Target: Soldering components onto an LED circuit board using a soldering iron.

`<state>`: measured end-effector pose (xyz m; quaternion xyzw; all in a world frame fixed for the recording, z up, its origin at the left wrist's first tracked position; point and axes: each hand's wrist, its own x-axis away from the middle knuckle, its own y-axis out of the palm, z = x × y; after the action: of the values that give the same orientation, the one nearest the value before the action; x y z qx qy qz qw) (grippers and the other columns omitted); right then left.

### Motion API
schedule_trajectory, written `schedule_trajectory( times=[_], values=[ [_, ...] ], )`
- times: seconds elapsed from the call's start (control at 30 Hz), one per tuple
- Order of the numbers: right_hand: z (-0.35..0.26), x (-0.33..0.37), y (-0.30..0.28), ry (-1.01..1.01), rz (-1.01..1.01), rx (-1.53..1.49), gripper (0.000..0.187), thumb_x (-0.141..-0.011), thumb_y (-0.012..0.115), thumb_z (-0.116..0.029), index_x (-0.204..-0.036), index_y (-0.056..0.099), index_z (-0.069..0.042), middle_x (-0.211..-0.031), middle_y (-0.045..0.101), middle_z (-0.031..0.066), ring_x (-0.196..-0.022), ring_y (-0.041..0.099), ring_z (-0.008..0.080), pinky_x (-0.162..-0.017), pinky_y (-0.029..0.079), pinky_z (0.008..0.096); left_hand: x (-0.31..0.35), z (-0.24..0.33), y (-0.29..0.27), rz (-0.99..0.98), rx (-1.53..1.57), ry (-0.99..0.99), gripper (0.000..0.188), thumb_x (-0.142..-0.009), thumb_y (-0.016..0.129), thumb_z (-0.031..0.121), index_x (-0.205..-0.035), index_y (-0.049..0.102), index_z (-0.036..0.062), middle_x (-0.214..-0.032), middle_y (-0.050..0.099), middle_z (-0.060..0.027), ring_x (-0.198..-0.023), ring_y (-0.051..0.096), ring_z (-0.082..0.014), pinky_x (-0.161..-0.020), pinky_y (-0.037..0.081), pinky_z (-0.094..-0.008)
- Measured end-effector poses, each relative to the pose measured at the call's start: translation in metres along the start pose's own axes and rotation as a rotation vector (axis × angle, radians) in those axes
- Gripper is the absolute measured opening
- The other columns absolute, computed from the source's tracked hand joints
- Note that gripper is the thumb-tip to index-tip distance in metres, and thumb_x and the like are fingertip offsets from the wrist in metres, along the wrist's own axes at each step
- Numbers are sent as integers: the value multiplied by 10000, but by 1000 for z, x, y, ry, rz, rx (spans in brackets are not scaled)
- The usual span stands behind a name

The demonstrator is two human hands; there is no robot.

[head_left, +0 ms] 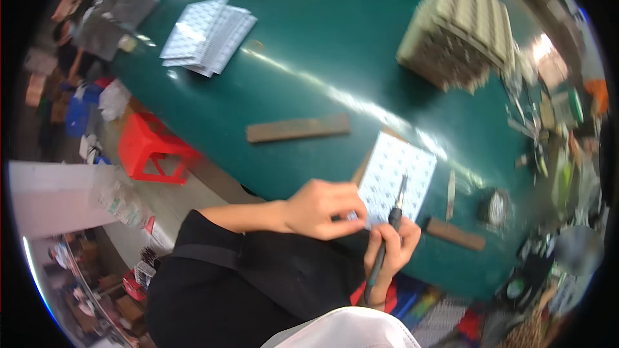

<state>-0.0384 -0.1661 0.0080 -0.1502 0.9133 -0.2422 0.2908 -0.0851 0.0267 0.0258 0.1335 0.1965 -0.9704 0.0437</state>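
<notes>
A white panel (394, 171) with a grid of small dark marks lies on the green table, close in front of me. My right hand (393, 245) grips a soldering iron (394, 217) by its dark handle like a pen. Its metal tip points away from me over the panel; blur hides whether it touches. Beside the panel's left near edge is my left hand (327, 209), fingers curled and thumb drawn in toward them. Whatever sits between those fingertips is too small to make out. A brown strip shows under the panel's left edge.
Brown bars (298, 128) (455, 234) lie left and right of the panel. A thin pale strip (451, 194) and a round coil of silvery material (496, 207) sit to the right. White panels (205, 35) are stacked far left; a tall pale stack (458, 32) stands far right. A red stool (151, 148) is left.
</notes>
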Motion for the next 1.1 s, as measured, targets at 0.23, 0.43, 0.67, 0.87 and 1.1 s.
schedule_trajectory(
  times=[0.23,0.43,0.67,0.87,1.1],
  values=[
    [10,16,-11,203,48,-332,240,-813,687,2,-1047,648,44,-854,612,151,-732,575,223,-641,462,283,-6,-30,-4,193,-293,-103,148,-725,735,-3,-813,636,64,-688,523,-24,-530,443,-122,-474,342,-261],
    [17,26,6,217,131,-422,169,-824,681,-10,-961,587,22,-842,632,164,-693,588,210,-580,459,277,-9,-42,7,176,-374,11,167,-714,745,1,-816,627,60,-702,539,-23,-534,458,-126,-470,356,-266],
    [20,25,-2,160,117,-359,168,-812,667,11,-946,566,27,-729,611,152,-643,591,239,-569,478,304,-9,-38,10,140,-352,20,157,-715,737,0,-808,627,64,-698,541,-18,-523,457,-122,-456,356,-258],
    [19,28,-3,183,77,-407,162,-810,663,15,-928,553,31,-675,584,145,-630,586,239,-550,468,306,-5,-40,14,105,-363,18,151,-716,736,2,-801,631,69,-686,537,-13,-522,459,-118,-452,357,-254],
    [22,28,3,178,110,-385,143,-807,672,6,-890,562,40,-662,584,138,-603,573,223,-527,441,294,-6,-41,15,87,-371,7,156,-722,742,3,-818,638,68,-727,574,-17,-526,469,-125,-455,368,-259]
  ],
)
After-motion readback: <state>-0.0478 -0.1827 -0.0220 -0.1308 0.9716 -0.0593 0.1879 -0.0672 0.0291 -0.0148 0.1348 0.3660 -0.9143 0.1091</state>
